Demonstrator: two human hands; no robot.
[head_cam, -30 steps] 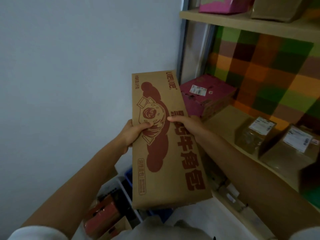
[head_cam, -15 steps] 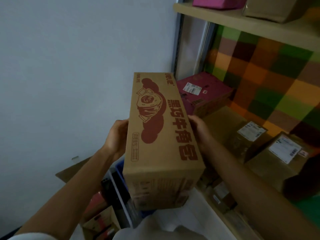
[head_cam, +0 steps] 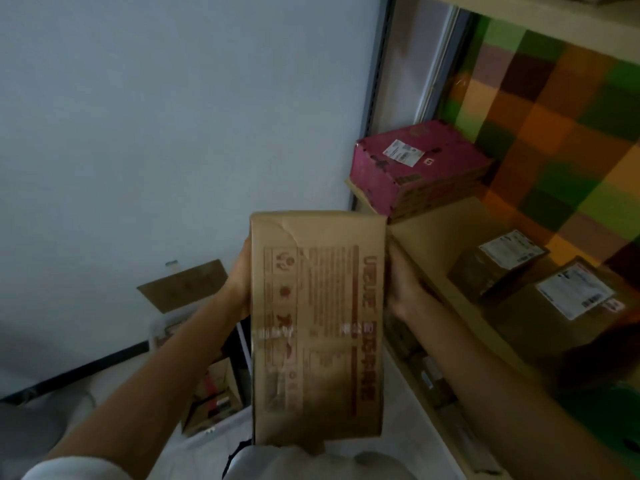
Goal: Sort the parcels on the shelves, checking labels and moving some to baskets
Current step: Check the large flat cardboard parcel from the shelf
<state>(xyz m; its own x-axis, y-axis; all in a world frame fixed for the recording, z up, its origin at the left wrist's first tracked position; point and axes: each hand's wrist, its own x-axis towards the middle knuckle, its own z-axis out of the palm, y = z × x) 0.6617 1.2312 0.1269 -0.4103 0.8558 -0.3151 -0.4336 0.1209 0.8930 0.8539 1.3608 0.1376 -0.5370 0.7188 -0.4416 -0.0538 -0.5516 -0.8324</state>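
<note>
Printed cardboard box (head_cam: 317,323) (long, creased), left hand (head_cam: 239,284) and right hand (head_cam: 403,287) on its sides, fingers (head_cam: 393,254) grasping it

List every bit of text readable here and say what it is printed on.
"UE...": red brand capitals on the brown carton; the remaining letters are blurred.
Red Chinese characters, icons and fine print on the same carton: too blurred to read.
White label on the pink box: too small to read.
White labels on the farther brown parcel and the nearer brown parcel: too small to read.

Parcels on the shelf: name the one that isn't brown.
The pink box at the left end of the shelf; the two labelled boxes to its right are brown cardboard.
</note>
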